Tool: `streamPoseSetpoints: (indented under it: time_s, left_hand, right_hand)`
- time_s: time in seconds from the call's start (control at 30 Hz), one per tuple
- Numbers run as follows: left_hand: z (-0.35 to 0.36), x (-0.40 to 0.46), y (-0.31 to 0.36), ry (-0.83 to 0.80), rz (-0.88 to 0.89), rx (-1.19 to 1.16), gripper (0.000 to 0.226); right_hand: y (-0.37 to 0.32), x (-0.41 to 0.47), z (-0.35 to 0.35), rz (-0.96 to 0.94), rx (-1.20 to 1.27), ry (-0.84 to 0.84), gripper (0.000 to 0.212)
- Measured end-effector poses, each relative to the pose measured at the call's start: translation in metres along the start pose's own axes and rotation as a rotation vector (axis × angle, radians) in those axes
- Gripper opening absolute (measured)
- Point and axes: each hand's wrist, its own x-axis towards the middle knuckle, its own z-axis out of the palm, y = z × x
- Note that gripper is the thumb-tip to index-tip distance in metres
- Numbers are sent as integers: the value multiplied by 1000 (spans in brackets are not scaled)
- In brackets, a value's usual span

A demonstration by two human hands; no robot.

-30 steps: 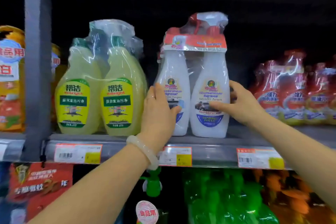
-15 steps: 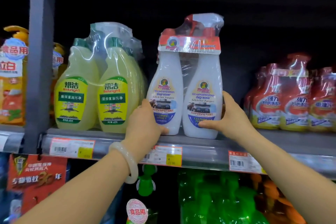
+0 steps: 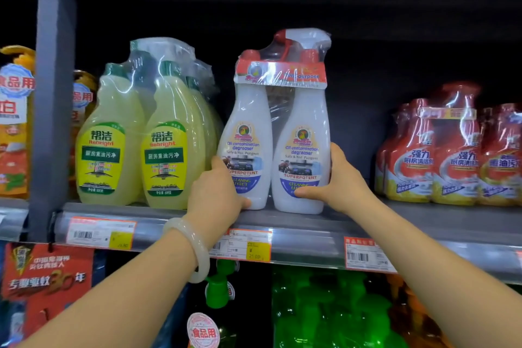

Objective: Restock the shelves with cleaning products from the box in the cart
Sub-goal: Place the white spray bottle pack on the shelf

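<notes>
A shrink-wrapped twin pack of white degreaser spray bottles [image 3: 278, 133] with red caps stands upright on the grey shelf [image 3: 423, 217], near its front edge. My left hand [image 3: 217, 198] grips the lower left side of the pack, thumb across the front label. On the lower right side my right hand [image 3: 336, 181] holds the other bottle, thumb in front. A pale bangle sits on my left wrist. The cart and the box are out of view.
Wrapped yellow-green bottles [image 3: 135, 144] stand just left of the pack. Red spray packs [image 3: 452, 155] sit at the right, with a dark gap between. A grey upright post [image 3: 49, 93] divides the shelf. Green bottles [image 3: 324, 311] fill the shelf below.
The white twin pack has slid forward and slightly left on the shelf, toward the yellow-green bottles. Both hands have shifted lower on its sides.
</notes>
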Motion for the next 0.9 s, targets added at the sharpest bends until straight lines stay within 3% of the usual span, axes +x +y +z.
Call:
streamPoseSetpoints:
  time_s: [0.27, 0.5, 0.77, 0.9]
  left_hand:
    - [-2, 12, 6, -50, -23, 187, 91]
    - [2, 12, 0, 4, -18, 99, 73]
    - [3, 8, -4, 44, -1, 52, 73]
    - [-6, 5, 0, -31, 1, 103, 71]
  right_hand:
    - [3, 3, 6, 49, 10, 7, 88]
    - [1, 1, 7, 46, 5, 3, 85]
    - [-2, -1, 7, 78, -50, 1, 84]
    - [-12, -9, 3, 135, -135, 22, 101]
